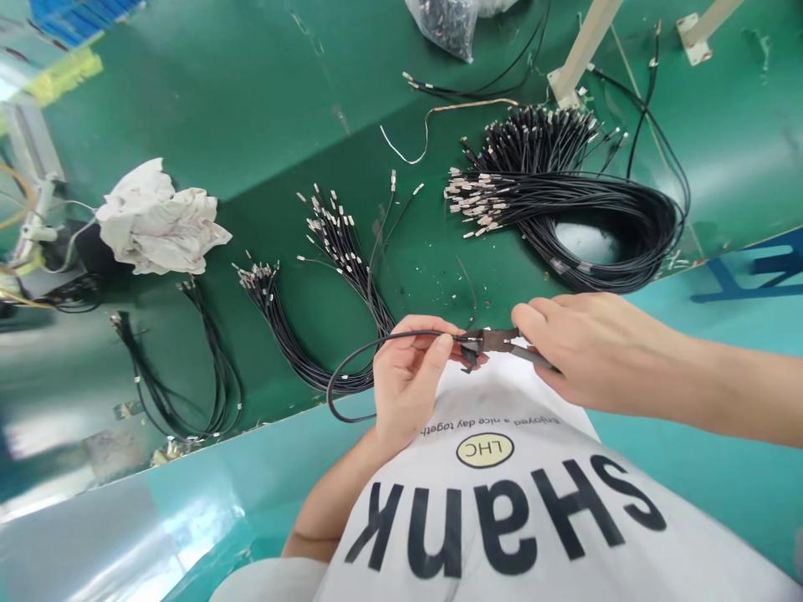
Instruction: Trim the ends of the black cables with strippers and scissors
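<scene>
left hand [411,376]: closed to a narrow pinch, thumb and fingertips clamped on the black cable [376,344] close to its end, held just above the white shirt [502,502].
right hand [583,347]: also narrowed, its fingertips gripping the right end of a dark strip [493,340]; what lies under the palm is hidden.
black cable: leaves the left hand leftward, loops down past the bench edge and curls back under the wrist.
dark strip: bridges the gap between the two hands, touching both, with a small dark tail hanging from its left end (whether tape or a sleeve, i cannot tell).
key relation: the strip's long axis runs left to right, in line with the cable end; the cable end meets it from the left, so the left hand is the nearer to the joint.
green bench [251,109]: beyond the hands, a fanned cable bundle [345,251], a large coil [602,217], a crumpled cloth [156,219], and a plastic bag [448,25] at the far edge.
</scene>
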Motion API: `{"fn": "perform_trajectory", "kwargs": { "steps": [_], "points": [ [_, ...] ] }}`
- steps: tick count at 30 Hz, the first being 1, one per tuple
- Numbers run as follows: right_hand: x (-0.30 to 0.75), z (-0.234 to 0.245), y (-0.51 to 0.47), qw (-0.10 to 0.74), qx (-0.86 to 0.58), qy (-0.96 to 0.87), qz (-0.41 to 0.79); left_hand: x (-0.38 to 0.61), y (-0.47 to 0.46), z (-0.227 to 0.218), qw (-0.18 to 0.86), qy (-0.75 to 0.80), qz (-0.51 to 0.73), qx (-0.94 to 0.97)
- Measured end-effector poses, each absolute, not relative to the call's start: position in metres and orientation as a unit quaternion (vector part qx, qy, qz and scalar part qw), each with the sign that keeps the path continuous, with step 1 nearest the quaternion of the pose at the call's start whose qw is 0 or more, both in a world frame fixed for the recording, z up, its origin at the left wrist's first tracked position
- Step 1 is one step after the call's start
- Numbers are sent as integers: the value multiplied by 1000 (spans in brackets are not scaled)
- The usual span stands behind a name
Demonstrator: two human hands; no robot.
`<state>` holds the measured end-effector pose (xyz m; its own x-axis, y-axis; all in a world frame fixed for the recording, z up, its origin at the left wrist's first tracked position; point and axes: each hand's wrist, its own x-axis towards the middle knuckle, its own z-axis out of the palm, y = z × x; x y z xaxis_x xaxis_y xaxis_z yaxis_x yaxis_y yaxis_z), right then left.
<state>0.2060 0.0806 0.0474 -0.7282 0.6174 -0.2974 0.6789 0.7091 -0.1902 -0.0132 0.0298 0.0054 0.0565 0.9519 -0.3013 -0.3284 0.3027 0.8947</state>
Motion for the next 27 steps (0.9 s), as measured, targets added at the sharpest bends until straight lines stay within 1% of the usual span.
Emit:
{"fn": "perform_trajectory", "kwargs": {
  "steps": [7, 14, 21, 27],
  "points": [
    [207, 48, 80, 128, 357, 910, -168, -12, 31, 4, 655, 479, 490, 318],
    [209, 49, 78, 127, 357, 909, -174, -12, 31, 4, 644, 503, 477, 323],
    [208, 50, 81, 126, 351, 915, -152, -10, 32, 6, 632, 517, 474, 329],
    [208, 47, 78, 138, 354, 912, -156, -13, 30, 3, 638, 524, 460, 326]
  ]
}}
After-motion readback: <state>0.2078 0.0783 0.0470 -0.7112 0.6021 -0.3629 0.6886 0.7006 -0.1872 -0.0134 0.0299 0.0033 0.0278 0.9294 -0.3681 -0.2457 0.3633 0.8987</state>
